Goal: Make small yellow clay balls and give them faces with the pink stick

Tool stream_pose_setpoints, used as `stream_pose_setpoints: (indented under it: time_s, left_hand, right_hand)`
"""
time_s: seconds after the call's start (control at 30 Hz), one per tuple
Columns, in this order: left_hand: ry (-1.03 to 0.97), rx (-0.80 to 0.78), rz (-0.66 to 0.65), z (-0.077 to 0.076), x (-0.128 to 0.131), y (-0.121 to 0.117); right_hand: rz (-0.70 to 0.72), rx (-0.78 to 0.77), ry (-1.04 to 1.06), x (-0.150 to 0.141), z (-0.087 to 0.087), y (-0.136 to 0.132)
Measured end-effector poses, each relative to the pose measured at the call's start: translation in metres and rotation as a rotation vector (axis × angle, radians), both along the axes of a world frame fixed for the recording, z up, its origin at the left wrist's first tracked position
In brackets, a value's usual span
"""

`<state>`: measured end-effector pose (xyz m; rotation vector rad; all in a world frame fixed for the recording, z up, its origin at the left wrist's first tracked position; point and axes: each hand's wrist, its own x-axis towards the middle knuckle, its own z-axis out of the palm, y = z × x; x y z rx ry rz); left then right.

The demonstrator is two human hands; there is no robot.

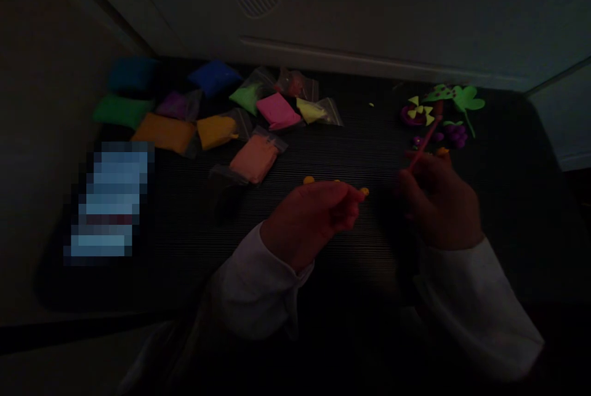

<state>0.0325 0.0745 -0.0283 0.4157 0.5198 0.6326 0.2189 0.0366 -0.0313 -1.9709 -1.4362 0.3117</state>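
Observation:
My left hand (318, 214) is closed, with a small yellow-orange clay ball (364, 191) pinched at its fingertips. Dark specks show on that ball. A yellow clay piece (308, 180) lies just beyond the knuckles, and another is mostly hidden behind the hand. To the right, my right hand (441, 199) grips a thin pinkish-red stick tool (425, 142) that points up and away. Past that hand lie a purple clay ring with pale yellow triangles (417, 114), a purple clay cluster (456, 135) and a green clay flower shape (468, 99). An orange clay piece (443, 153) shows over its knuckles.
Several bags of coloured clay lie at the left and back of the dark table (184, 273), among them a peach bag (256, 159) and a blue bag (215, 77). A blurred-out lit screen (111, 199) is at the left. A pale panel (323, 20) rises behind the table.

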Motion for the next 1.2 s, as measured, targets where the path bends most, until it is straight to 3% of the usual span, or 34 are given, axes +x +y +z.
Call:
stream_pose_setpoints:
  time_s: [0.13, 0.33, 0.5, 0.67, 1.03, 1.2]
  left_hand:
    - [-0.02, -0.066, 0.017, 0.002, 0.002, -0.002]
    - [-0.016, -0.035, 0.075, 0.003, -0.004, 0.001]
    - [-0.039, 0.036, 0.276, 0.003, -0.024, 0.016]
    - [0.003, 0.078, 0.346, 0.003, -0.034, 0.024]
    - [0.076, -0.009, 0.32, 0.001, -0.029, 0.022]
    - [0.043, 0.029, 0.27, 0.001, -0.029, 0.021]
  right_hand:
    - [0.027, -0.233, -0.26, 0.006, -0.008, 0.005]
    - [0.026, -0.339, -0.348, 0.005, -0.011, 0.007]
    - [0.029, -0.338, -0.344, 0.005, -0.012, 0.008]
    - [0.051, -0.331, -0.333, 0.006, -0.013, 0.008]
    - [0.082, -0.292, -0.308, 0.008, -0.015, 0.008]
    - [0.093, -0.291, -0.313, 0.007, -0.014, 0.007]
